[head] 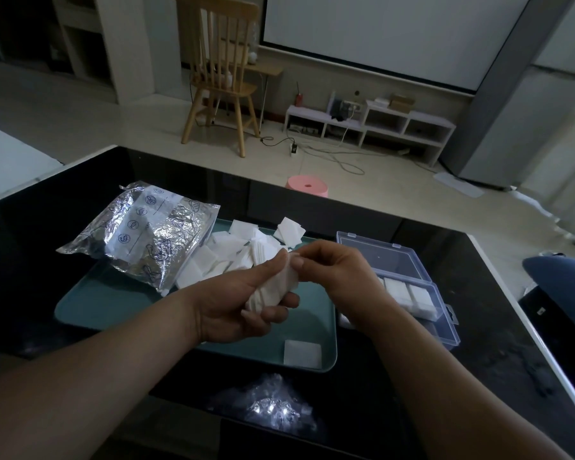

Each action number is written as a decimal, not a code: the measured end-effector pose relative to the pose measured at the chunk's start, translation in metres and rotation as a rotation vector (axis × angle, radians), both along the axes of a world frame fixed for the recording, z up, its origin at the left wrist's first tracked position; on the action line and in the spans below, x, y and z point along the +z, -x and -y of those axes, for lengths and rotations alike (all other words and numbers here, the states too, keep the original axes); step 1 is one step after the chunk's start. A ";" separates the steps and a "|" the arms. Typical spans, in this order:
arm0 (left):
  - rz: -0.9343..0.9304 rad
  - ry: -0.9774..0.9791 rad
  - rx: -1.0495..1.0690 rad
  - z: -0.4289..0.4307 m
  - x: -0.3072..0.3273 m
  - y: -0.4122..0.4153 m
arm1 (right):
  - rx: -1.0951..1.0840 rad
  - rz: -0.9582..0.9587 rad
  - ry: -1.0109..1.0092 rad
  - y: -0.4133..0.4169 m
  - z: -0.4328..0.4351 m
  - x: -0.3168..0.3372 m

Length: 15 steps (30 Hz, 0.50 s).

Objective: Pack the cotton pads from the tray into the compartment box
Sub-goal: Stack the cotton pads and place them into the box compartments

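Note:
A teal tray (113, 303) lies on the dark table and carries a heap of white square cotton pads (233, 250). One single pad (302, 352) rests in the tray's near right corner. Above the tray, my left hand (239, 300) cups a small stack of cotton pads (274, 287). My right hand (332, 267) pinches the top of that same stack with thumb and fingers. Right of the tray stands the clear compartment box (445, 330) with its lid (379, 257) open. Some of its compartments hold pads (409, 295); my right forearm hides part of the box.
A crumpled silver foil bag (143, 234) lies across the tray's left end. A glare spot (269, 406) shines on the glossy table near me. The table's right edge (525, 327) runs close to the box. A pink stool (307, 185) and a wooden chair (219, 74) stand beyond the table.

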<state>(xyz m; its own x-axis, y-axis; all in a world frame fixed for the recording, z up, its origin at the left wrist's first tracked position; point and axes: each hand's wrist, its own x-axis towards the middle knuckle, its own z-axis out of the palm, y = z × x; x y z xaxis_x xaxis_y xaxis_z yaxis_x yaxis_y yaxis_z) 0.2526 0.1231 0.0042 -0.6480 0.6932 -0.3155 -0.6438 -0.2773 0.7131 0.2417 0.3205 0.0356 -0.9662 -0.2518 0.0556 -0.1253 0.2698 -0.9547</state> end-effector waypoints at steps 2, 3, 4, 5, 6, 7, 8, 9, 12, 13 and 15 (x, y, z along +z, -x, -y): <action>0.009 0.018 0.034 -0.001 0.001 0.000 | -0.078 0.013 0.061 0.002 -0.001 0.000; 0.011 0.044 0.061 -0.003 0.002 0.000 | -0.123 0.016 0.082 0.003 -0.002 0.001; 0.014 0.072 0.096 -0.005 0.003 0.000 | -0.164 0.027 0.112 0.004 -0.004 0.001; 0.020 0.094 0.140 -0.006 0.004 0.000 | -0.191 0.051 0.148 0.005 -0.006 0.002; 0.029 0.104 0.189 -0.007 0.004 0.000 | -0.199 0.086 0.186 0.007 -0.008 0.002; 0.036 0.098 0.229 -0.008 0.005 0.001 | -0.188 0.129 0.222 0.006 -0.008 0.003; 0.042 0.080 0.256 -0.008 0.004 0.002 | -0.164 0.171 0.249 0.005 -0.008 0.004; 0.050 0.059 0.272 -0.009 0.005 0.004 | -0.139 0.203 0.259 0.003 -0.007 0.005; 0.064 0.040 0.284 -0.011 0.006 0.005 | -0.129 0.239 0.184 0.000 -0.001 0.003; 0.055 0.033 0.275 -0.013 0.008 0.004 | -0.151 0.246 0.156 -0.001 0.001 0.002; 0.035 0.003 0.257 -0.016 0.011 0.001 | -0.189 0.266 0.151 -0.004 0.006 -0.002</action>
